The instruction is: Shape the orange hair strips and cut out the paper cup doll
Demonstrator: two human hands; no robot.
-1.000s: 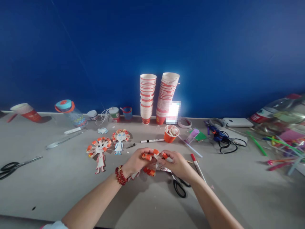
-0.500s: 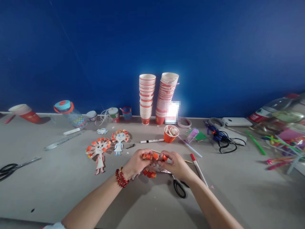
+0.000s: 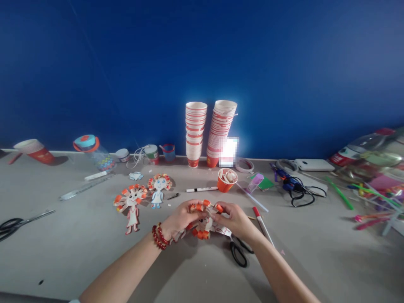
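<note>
The paper head is in the middle, just over the bench, between the two hands. Its orange rolled curls go round a white face, with some at the far edge and some at the near edge. The drawn side looks up. Fingers hide a lot of it, so I cannot tell which way the chin points or which way is longest.

The left hand is bent in, thumb and fingers pinching the head's edge by the far curls. The right hand also has its thumb and finger close together, pinching the edge by a curl on the right.

A white paper with red lines pokes out under the right hand. Black scissors are just beside it, handles toward the person. Two paper dolls, one bigger and one smaller, lie to the left, heads pointing away.
</note>
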